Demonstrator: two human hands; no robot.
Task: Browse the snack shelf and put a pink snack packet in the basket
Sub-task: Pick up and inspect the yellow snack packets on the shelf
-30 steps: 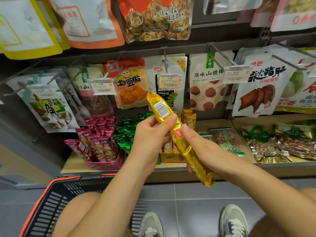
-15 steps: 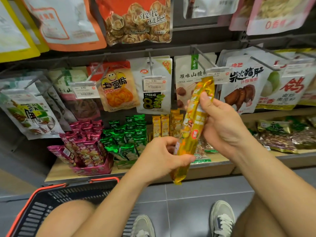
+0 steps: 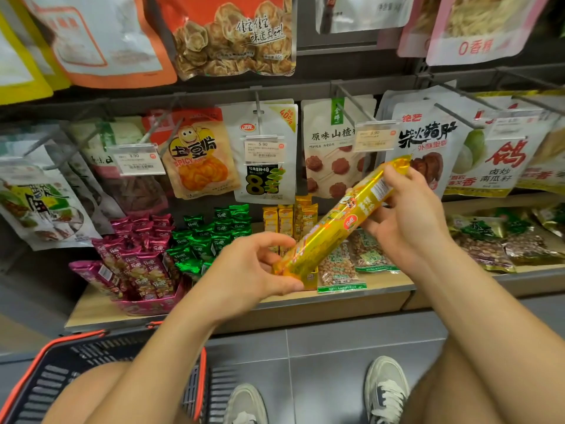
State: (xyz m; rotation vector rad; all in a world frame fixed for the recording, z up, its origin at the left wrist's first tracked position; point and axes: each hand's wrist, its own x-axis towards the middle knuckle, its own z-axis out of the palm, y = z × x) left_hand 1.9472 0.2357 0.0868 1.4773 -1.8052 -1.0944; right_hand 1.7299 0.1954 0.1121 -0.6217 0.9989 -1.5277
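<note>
Snack shelf point(image 3: 336, 304) edge, left hand point(image 3: 247, 270) and right hand point(image 3: 409, 221) gripping yellow packet point(image 3: 333, 228) ends, basket point(image 3: 76, 338) below.

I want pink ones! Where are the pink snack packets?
Head view, lower left: the pink foil snack packets stand on the wooden shelf, left of the green foil packets.
</note>
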